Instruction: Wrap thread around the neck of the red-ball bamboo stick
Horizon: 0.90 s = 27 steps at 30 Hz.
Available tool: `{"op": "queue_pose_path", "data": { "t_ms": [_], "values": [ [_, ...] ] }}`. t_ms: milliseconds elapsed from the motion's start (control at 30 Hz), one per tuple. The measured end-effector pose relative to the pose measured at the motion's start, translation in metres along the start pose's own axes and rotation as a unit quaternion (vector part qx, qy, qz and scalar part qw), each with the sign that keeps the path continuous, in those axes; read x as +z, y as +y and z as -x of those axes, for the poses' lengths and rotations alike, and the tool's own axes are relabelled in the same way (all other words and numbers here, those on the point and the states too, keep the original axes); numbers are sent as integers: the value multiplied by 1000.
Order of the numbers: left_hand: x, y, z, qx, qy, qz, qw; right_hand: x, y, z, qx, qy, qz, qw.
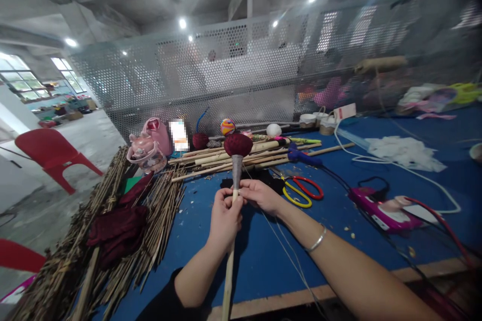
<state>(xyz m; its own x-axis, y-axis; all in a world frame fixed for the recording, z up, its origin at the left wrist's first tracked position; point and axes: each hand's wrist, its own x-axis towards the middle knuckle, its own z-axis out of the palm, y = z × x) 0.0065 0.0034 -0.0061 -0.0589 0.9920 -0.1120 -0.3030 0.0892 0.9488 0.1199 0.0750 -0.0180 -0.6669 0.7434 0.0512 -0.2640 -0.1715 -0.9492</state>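
Observation:
In the middle of the head view stands a wooden stick [228, 281] with a dark red, cloth-like ball [238, 145] on its top end. Grey wrapping [237, 173] covers the neck below the ball. My left hand [226, 218] is closed round the stick just under that wrapping. Fingers of my right hand [261, 195] are pinched together at the wrapping's lower end, seemingly on a thin pale string [289, 256]. The string trails from under my right hand to the table's front edge. Scissors [303, 191] with yellow and red handles lie right of my hands.
Bundled twigs [158, 220] and dark red cloth [118, 230] lie left on the blue table [188, 261]. Peeled sticks [211, 160] lie behind my hands, beside a blue glue gun [305, 156]. A purple power strip [384, 210] with cables is at right. Perforated metal panels [226, 75] stand behind.

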Motion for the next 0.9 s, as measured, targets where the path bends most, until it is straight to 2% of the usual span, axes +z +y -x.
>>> {"op": "queue_pose_path", "data": {
  "t_ms": [400, 800, 900],
  "values": [
    [-5, -1, -5, 23, 8, -12, 1000, 2, -7, 3, 18, 41, 11, 999],
    [-4, -6, -4, 37, 14, -32, 999, 4, -5, 2, 10, 39, 6, 999],
    [-1, -5, -2, -1, 24, -8, 1000, 5, -4, 1, 7, 27, 2, 1000]
  ]
}}
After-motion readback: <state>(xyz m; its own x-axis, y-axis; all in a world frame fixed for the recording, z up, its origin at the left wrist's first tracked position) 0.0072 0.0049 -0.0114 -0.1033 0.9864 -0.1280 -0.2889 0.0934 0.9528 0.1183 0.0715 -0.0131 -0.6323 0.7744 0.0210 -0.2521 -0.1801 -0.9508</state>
